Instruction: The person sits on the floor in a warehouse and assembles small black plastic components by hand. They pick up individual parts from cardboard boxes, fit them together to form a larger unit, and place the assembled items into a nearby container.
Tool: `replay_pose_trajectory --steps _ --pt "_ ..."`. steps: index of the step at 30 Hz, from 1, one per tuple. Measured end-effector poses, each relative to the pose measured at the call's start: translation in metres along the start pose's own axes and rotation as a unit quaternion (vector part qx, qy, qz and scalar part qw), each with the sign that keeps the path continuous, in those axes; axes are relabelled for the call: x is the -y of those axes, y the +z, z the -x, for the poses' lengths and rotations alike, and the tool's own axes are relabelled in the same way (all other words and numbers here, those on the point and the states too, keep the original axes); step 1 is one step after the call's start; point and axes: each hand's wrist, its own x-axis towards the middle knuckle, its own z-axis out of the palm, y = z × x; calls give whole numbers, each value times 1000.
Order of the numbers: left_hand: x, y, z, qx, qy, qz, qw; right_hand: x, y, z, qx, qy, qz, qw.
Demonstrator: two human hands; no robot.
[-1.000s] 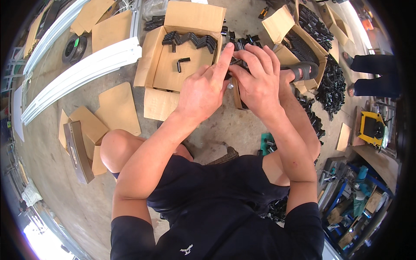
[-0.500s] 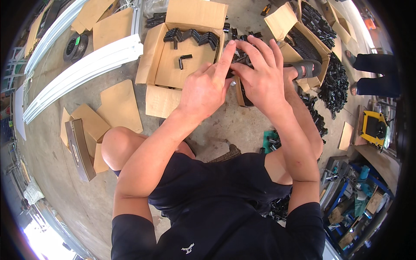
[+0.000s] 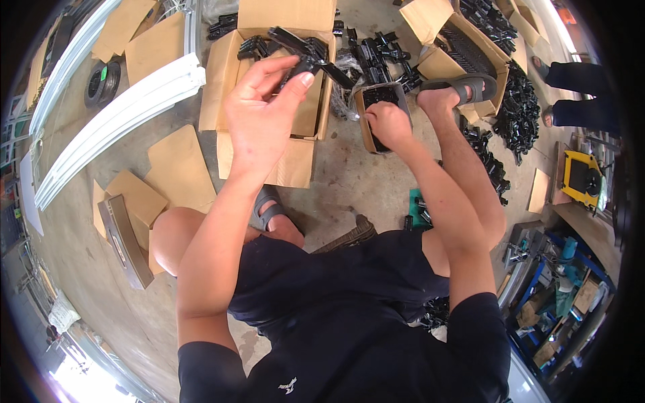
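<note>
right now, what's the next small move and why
Probably have the right hand pinch a small piece from the narrow bin and lift it: that hand is at the bin's dark contents, though its fingertips are hidden, while the left hand is occupied with black parts by the open cardboard box.

- Left hand (image 3: 261, 121) pinches black angled parts (image 3: 312, 58) over an open carton (image 3: 213, 94).
- Right hand (image 3: 389, 125), fingers curled, at a small box (image 3: 367, 138) of dark bits (image 3: 381, 94).
- Beyond right hand: loose black pieces (image 3: 371, 59).
- Right of it: a sandal (image 3: 474, 86).
</note>
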Motion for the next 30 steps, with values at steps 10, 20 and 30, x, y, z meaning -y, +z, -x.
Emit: replay_pose_trajectory --steps 10,20,30 --pt "14 -7 -17 -52 -54 41 996 25 86 -85 170 -68 385 904" --pt "28 -18 -13 -29 -63 187 980 -4 147 -116 127 -71 229 962" --pt "24 -15 -12 -49 -46 182 981 10 103 -116 96 -89 210 969"
